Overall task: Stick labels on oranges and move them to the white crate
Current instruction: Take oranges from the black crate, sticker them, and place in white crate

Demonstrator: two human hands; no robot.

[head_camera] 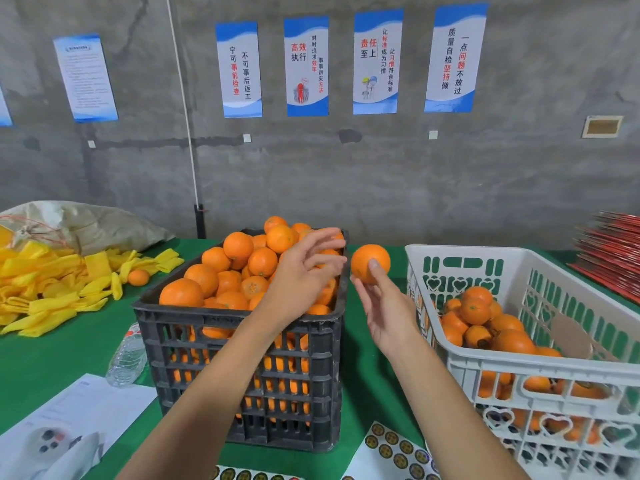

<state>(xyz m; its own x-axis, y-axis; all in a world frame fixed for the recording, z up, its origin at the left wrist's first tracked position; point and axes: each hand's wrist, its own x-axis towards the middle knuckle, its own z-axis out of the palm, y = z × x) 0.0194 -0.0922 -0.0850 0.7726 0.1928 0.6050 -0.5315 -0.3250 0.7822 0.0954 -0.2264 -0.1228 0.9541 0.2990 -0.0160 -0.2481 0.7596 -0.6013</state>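
Holding one orange (pixel 370 263) in right-hand (pixel 388 317) fingertips between the crates, left hand (pixel 304 271) spread empty, the person has partly filled the white crate (pixel 512 372); the black crate (pixel 242 344) remains heaped.

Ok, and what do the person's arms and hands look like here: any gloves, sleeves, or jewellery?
Both forearms are bare as far as the frame shows, with no sleeves in view. The left hand and right hand wear no gloves, and no rings, watch or wristband are visible.
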